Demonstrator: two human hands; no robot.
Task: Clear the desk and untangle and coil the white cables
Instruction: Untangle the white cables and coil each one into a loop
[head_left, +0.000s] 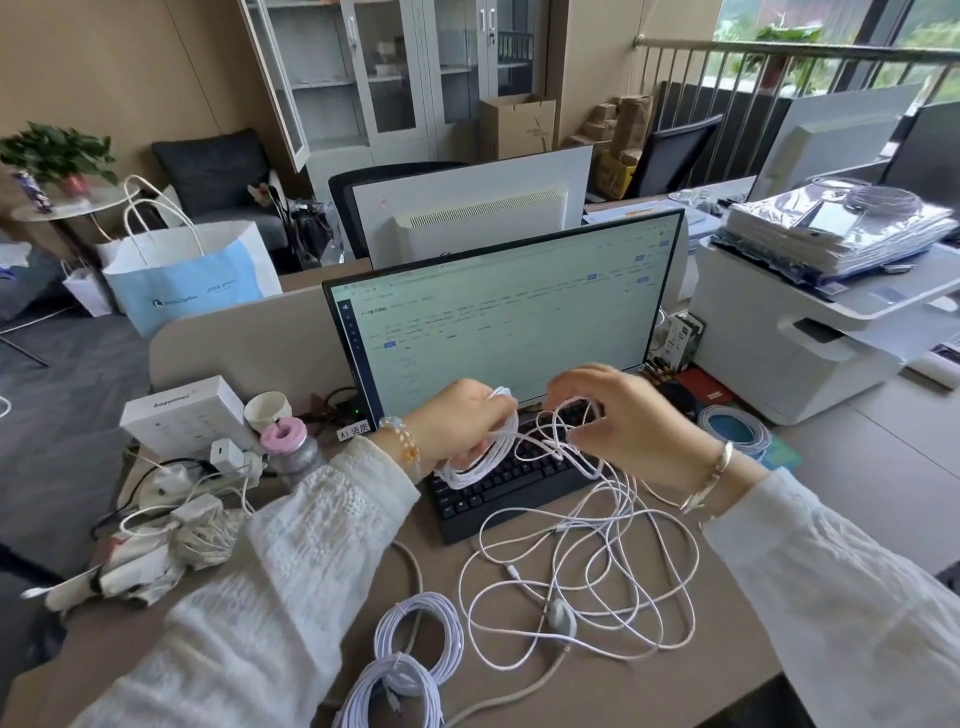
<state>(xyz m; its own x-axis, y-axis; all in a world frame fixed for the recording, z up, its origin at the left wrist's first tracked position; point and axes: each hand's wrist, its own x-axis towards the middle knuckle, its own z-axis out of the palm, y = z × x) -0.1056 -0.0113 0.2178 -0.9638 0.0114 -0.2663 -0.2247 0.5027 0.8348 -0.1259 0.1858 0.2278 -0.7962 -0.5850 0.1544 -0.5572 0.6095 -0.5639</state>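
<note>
Here your left hand (457, 421) grips the part-wound coil (480, 457) above the keyboard (514, 483); your right hand (618, 410) pinches the strand, whose loose tangle (582, 587) trails toward the desk's (857, 488) near edge.

Monitor (509, 312) text too blurred to read; coiled cable (389, 696) at 6 o'clock cut by bottom edge; keyboard (498, 486) partly hidden by hands.
</note>
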